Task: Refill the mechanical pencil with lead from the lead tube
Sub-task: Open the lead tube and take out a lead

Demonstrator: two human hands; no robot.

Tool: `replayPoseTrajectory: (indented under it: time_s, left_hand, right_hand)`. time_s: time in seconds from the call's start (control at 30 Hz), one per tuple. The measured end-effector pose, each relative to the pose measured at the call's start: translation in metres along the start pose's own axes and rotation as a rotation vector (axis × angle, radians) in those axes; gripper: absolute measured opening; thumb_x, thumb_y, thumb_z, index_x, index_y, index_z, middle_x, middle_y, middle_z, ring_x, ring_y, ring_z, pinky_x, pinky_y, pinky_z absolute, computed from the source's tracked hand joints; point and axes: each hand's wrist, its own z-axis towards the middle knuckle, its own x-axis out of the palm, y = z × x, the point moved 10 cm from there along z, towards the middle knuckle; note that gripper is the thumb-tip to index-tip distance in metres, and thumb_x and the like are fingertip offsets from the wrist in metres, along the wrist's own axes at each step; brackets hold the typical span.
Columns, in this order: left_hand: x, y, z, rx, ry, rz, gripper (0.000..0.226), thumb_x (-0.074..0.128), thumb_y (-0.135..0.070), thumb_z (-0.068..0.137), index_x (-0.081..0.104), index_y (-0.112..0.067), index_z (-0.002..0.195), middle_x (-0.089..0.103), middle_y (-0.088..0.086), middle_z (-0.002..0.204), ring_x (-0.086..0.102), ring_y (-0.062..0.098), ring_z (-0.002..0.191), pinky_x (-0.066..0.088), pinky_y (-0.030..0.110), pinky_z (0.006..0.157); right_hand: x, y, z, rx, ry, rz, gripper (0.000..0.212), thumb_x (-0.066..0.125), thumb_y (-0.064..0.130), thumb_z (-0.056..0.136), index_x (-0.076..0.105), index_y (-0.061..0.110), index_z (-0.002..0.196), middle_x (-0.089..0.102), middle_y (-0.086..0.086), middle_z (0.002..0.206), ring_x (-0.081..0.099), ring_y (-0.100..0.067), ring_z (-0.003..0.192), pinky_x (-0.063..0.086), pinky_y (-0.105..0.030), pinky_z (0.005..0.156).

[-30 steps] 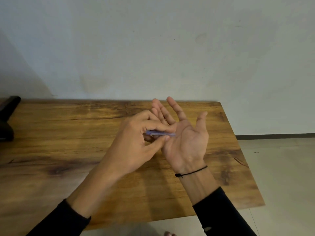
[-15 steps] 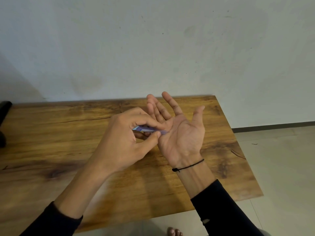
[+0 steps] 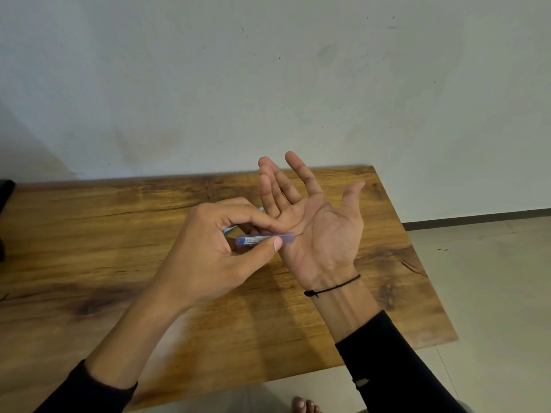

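Observation:
My left hand [image 3: 208, 251] pinches a small blue see-through lead tube [image 3: 262, 239] between thumb and index finger, held level with its open end toward my right palm. A thin dark lead [image 3: 299, 234] sticks out of that end over the palm. My right hand [image 3: 316, 231] is held flat, palm up, fingers spread, just right of the tube. A light blue object [image 3: 230, 230], perhaps the mechanical pencil, lies on the table, mostly hidden behind my left hand.
The wooden table [image 3: 104, 234] stands against a grey wall; its right edge runs close to my right forearm, with tiled floor [image 3: 492, 293] beyond. A dark object [image 3: 4, 204] sits at the far left edge. Toes [image 3: 304, 406] show below the table's front edge.
The view has shifted and both hands now sit lower and slightly apart. The tube's tip has drawn back a little, and a thin lead now shows sticking out over the right palm.

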Motion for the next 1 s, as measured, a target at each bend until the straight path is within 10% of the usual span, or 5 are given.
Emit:
replayPoseTrajectory:
  time_s: [0.2, 0.4, 1.0]
  left_hand:
    - [0.003, 0.002, -0.002, -0.026, -0.015, -0.019, 0.017, 0.086, -0.016, 0.084, 0.088, -0.019, 0.100, 0.080, -0.004, 0.089, 0.078, 0.022, 0.080, 0.067, 0.048, 0.067]
    - [0.008, 0.003, -0.003, -0.035, 0.011, 0.002, 0.018, 0.085, -0.018, 0.084, 0.087, -0.020, 0.102, 0.081, -0.008, 0.092, 0.078, 0.020, 0.088, 0.067, 0.042, 0.066]
    - [0.003, -0.008, -0.009, 0.042, -0.035, 0.046, 0.015, 0.087, -0.021, 0.087, 0.089, -0.021, 0.101, 0.077, -0.010, 0.077, 0.075, 0.016, 0.062, 0.063, 0.038, 0.051]
  right_hand:
    - [-0.010, 0.004, 0.002, -0.038, -0.061, -0.047, 0.100, 0.019, 0.083, 0.096, 0.054, 0.002, 0.142, 0.064, -0.018, 0.091, 0.041, -0.019, 0.060, 0.036, -0.033, 0.062]
    - [-0.018, 0.007, 0.003, -0.057, -0.107, -0.039, 0.098, 0.017, 0.084, 0.095, 0.062, 0.003, 0.127, 0.056, -0.013, 0.077, 0.025, -0.014, 0.042, 0.017, -0.031, 0.054]
    - [-0.017, 0.005, 0.006, -0.053, -0.096, 0.024, 0.098, 0.019, 0.085, 0.094, 0.056, 0.004, 0.133, 0.063, -0.016, 0.085, 0.041, -0.017, 0.055, 0.039, -0.029, 0.053]
